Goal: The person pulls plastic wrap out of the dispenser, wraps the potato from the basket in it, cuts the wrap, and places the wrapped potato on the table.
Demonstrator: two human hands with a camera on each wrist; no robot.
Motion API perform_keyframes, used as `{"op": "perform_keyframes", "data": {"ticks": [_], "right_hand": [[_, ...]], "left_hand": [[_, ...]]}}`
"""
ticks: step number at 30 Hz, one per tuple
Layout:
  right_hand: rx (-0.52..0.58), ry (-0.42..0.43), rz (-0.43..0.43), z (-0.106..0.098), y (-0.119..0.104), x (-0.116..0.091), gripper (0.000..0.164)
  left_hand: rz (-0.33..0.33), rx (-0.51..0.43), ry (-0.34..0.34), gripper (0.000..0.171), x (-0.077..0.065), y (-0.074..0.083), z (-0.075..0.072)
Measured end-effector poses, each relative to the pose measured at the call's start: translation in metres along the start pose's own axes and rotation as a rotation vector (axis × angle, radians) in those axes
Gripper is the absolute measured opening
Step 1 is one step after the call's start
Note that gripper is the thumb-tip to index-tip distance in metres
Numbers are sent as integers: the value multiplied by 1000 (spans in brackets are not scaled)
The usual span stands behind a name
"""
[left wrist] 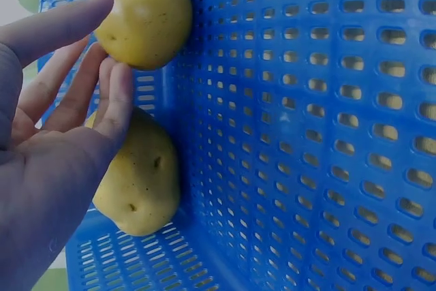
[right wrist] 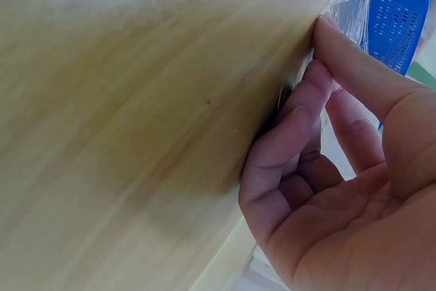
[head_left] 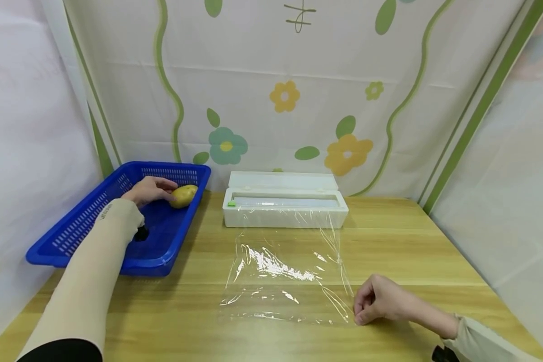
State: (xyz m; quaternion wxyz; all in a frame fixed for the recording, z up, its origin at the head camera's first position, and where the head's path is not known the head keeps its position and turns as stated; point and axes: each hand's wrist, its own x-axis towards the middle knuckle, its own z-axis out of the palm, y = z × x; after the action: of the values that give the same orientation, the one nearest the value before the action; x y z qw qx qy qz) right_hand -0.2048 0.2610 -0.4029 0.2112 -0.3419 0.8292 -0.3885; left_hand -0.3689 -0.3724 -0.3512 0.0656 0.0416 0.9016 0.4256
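My left hand (head_left: 150, 191) reaches into the blue basket (head_left: 165, 261), beside a yellow potato (head_left: 184, 196). In the left wrist view, its thumb extends in front of one potato (left wrist: 151, 22), and loosely bent fingers lie at that potato's lower edge. A second potato (left wrist: 139, 175) sits partly behind these fingers. Low on the table, my right hand (head_left: 380, 300) pinches a corner of clear plastic wrap (head_left: 280, 266) between thumb and fingers. This sheet stretches from the white dispenser box (head_left: 285, 217) across the tabletop, its surface wrinkled and shiny.
The dispenser's lid (head_left: 282, 180) stands raised at the back, with a small green piece (head_left: 232, 204) at the left of its slot. Under everything is a wooden table (head_left: 416, 241), and a flower-print cloth (head_left: 262, 60) hangs behind it.
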Motion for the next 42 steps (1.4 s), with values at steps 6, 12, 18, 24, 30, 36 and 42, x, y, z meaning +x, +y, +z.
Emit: {"op": "perform_keyframes", "data": {"ticks": [6, 12, 18, 24, 30, 36, 42], "right_hand": [[7, 0, 22, -2, 2, -2, 14], [18, 3, 21, 1, 3, -3, 14], [25, 4, 19, 3, 3, -3, 14], [11, 12, 28, 1, 2, -1, 13], [8, 19, 29, 0, 1, 2, 14], [0, 19, 33, 1, 1, 3, 14], [-5, 23, 35, 1, 0, 0, 14]], "left_hand": [[-19, 51, 12, 58, 4, 0, 8], [-32, 43, 4, 60, 5, -4, 10], [-9, 37, -59, 67, 6, -7, 9], [-30, -62, -98, 74, 9, -7, 10], [-53, -22, -88, 79, 10, -11, 11], [-16, 42, -91, 77, 10, -14, 8], [-11, 47, -75, 78, 11, -11, 8]]}}
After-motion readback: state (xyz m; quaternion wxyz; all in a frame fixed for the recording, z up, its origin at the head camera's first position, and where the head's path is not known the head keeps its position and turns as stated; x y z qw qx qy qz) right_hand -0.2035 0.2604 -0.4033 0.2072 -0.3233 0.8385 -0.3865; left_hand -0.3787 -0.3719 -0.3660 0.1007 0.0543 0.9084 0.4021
